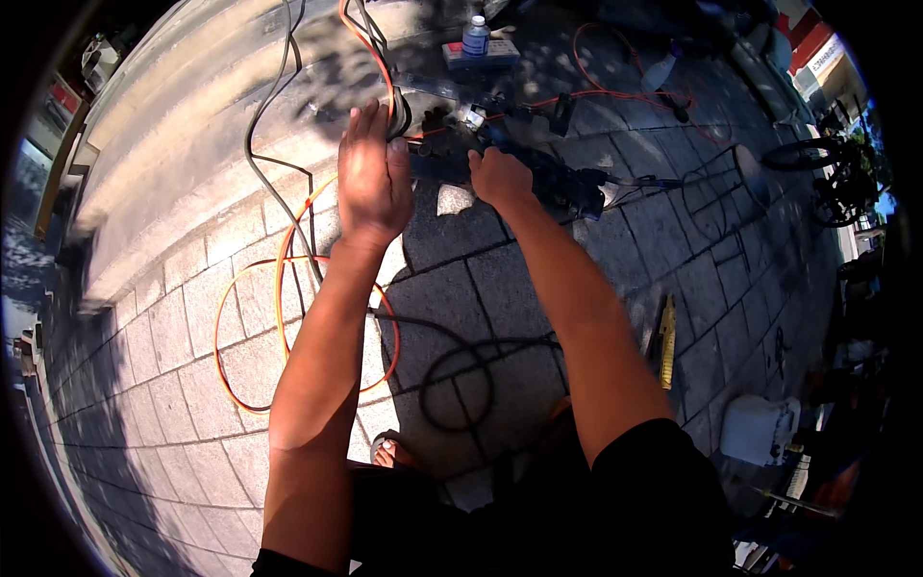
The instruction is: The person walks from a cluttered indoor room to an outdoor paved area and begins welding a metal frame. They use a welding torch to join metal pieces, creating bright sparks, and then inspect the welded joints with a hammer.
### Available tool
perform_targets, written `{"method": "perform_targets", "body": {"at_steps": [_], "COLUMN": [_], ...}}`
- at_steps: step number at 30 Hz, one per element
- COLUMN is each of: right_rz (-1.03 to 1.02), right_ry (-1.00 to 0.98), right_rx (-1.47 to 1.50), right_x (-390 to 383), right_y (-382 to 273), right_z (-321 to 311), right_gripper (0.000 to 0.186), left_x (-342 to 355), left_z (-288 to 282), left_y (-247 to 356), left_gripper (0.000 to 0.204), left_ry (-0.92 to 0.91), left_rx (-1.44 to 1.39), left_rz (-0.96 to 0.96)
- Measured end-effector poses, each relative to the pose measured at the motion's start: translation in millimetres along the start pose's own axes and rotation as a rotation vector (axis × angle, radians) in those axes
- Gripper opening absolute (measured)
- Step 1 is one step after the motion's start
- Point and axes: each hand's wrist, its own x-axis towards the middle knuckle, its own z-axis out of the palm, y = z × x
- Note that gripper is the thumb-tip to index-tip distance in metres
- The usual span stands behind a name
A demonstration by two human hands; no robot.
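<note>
My left hand is stretched out with its fingers straight and side by side, next to a bend of black cable and an orange cable. It appears to rest against a dark, bar-like piece of equipment whose kind I cannot make out. To its right, my right hand is curled closed at the near side of a dark assembly lying on the paving. Whatever its fingers hold is hidden. Small metal and black parts sit just beyond both hands.
Orange hose and black cable loop over the paving. Beyond my hands are a bottle and a flat box. A yellow bar-shaped tool, white container and bicycle are at right; a stepped kerb rises at left.
</note>
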Motion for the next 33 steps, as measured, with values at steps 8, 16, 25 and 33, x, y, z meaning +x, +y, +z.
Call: {"method": "perform_targets", "body": {"at_steps": [8,16,25,33], "right_rz": [-0.089,-0.11,-0.163,-0.322], "right_ry": [0.044,0.092,0.157,0.172], "right_rx": [-0.009,-0.052,-0.264,-0.302], "right_x": [-1,3,-15,-15], "right_y": [-9,-2,-18,-3], "right_z": [-1,-1,15,-3], "right_gripper": [0.059,0.051,0.042,0.045], "left_x": [0,-1,-7,-10], "left_z": [-10,-12,-27,-27], "left_y": [-1,-1,-16,-21], "left_gripper": [0.045,0.042,0.043,0.04], "left_ry": [-0.033,-0.025,-0.05,-0.027], "left_rx": [0.01,-0.029,0.002,-0.015], "left_rz": [-0.023,-0.027,-0.122,-0.138]}}
